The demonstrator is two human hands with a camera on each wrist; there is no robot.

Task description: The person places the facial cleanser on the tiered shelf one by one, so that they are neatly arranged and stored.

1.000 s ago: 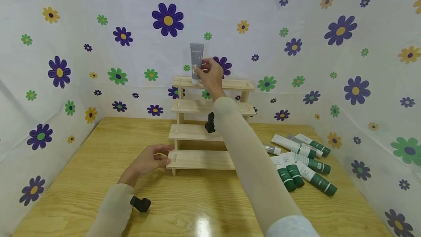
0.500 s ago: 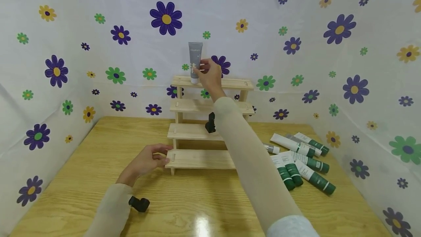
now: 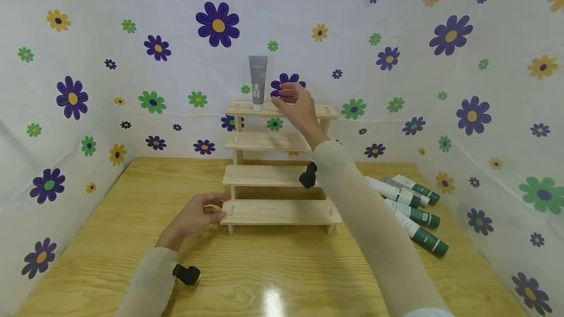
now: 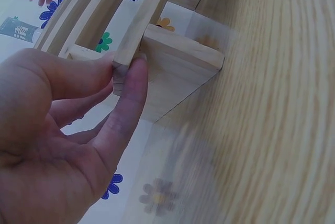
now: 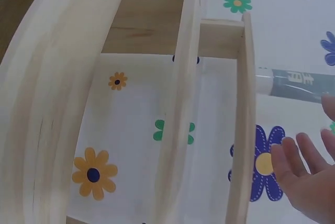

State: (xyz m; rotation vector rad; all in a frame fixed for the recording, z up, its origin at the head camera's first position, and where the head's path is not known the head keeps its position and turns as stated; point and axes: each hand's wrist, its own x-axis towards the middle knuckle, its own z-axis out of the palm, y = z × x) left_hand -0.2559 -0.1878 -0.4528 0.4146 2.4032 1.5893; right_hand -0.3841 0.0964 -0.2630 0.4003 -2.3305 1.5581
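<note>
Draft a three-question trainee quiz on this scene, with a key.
1. Multiple choice: on which level of the wooden rack does the grey tube stand? A) lowest B) highest C) second lowest
2. True or false: the right hand is gripping the grey tube.
3. Short answer: what is the left hand pinching?

Key: 1. B; 2. false; 3. the left end of the lowest shelf

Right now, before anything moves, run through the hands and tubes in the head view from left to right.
Left hand → gray tube standing on its cap → right hand → pile of tubes.
</note>
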